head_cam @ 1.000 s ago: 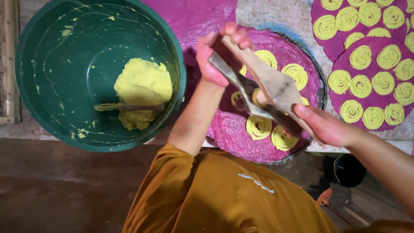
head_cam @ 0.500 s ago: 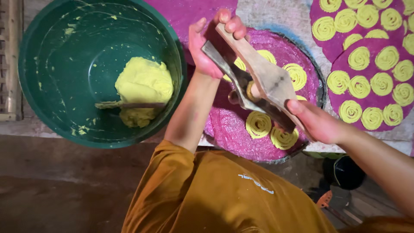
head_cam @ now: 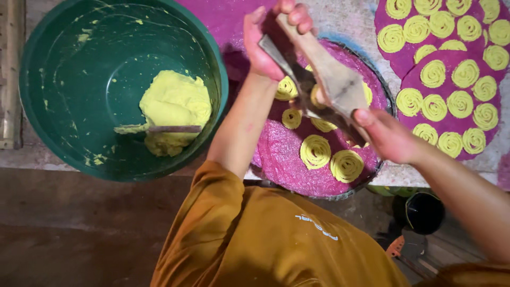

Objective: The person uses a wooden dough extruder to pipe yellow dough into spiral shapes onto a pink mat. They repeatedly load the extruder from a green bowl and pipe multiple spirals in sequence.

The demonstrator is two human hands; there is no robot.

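My left hand (head_cam: 265, 40) grips the far ends of a wooden dough press (head_cam: 332, 79), and my right hand (head_cam: 390, 138) grips its near ends. The press hangs tilted over a round magenta tray (head_cam: 281, 159) that carries several yellow dough spirals (head_cam: 315, 151). Part of the tray and some spirals are hidden behind the press and my arms.
A large green basin (head_cam: 48, 69) at the left holds a lump of yellow dough (head_cam: 172, 106) with a stick (head_cam: 175, 129) lying in it. More magenta mats with dough spirals (head_cam: 451, 101) lie at the right. A dark round object (head_cam: 422, 212) sits below.
Both hands and the press have shifted slightly up and to the right over the tray. The basin and the dough have not changed.
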